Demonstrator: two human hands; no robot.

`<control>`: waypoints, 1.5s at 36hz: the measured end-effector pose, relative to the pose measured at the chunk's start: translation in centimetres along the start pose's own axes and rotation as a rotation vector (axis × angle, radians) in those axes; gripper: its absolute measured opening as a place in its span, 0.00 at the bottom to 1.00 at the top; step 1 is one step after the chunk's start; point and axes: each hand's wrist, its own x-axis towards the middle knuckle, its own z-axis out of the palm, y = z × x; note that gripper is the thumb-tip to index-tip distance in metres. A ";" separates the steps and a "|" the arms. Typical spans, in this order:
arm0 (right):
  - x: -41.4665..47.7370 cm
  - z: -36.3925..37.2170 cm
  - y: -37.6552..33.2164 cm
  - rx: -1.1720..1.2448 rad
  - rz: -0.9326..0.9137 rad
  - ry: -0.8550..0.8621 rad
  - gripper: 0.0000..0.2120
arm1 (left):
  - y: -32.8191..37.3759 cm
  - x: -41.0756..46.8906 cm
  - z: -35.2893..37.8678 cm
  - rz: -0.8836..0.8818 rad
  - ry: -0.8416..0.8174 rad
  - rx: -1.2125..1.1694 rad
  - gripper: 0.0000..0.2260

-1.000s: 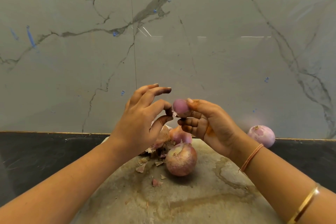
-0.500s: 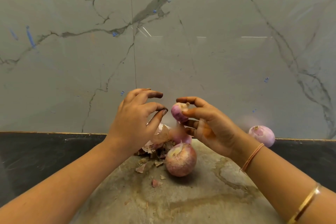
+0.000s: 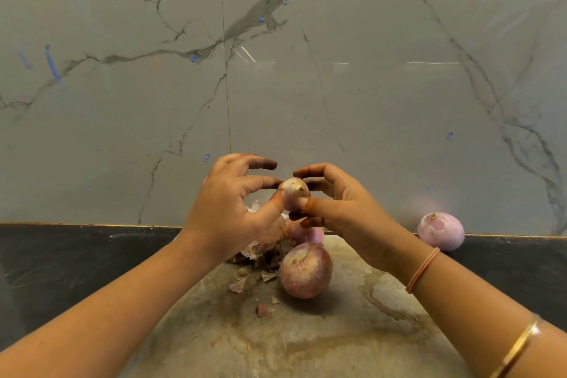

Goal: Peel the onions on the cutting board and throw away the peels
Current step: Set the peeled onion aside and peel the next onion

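The right grip [image 3: 346, 212] is wrapped around a small onion [image 3: 294, 193], thumb across its front and the other fingers curled behind, holding it up in the air above the cutting board [image 3: 306, 344]. A second ago the left grip [image 3: 233, 209] stood off from the onion with its fingers spread. It has now closed in, and its thumb and forefinger pinch the onion's near-left side. The onion has also been turned. Its smooth purple flank faced the camera before, and now a pale end with a brownish patch does. That suggests the next bit of skin is about to be picked off, so this onion is probably not finished. Whether a flake is already caught between the left fingertips is too small to tell.

Directly below both grips lies a larger onion [image 3: 305, 270] with papery skin on it, and a second onion [image 3: 306, 235] sits just behind it, partly hidden under the right grip. Under the left grip is a heap of peels [image 3: 260, 252], and a few loose scraps [image 3: 265, 310] lie nearer the person. Well off to the right of the right grip, a peeled onion [image 3: 441, 232] rests on the dark worktop [image 3: 61, 258]. The peels have yet to be thrown away.
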 end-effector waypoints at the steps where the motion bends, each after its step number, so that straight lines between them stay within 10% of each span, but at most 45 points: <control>1: 0.0 0.1 0.0 -0.027 -0.009 -0.002 0.13 | 0.0 0.0 0.0 0.003 -0.001 -0.002 0.21; 54: 0.0 0.4 0.1 -0.180 -0.102 0.022 0.13 | -0.1 0.3 -0.2 0.065 0.071 0.009 0.10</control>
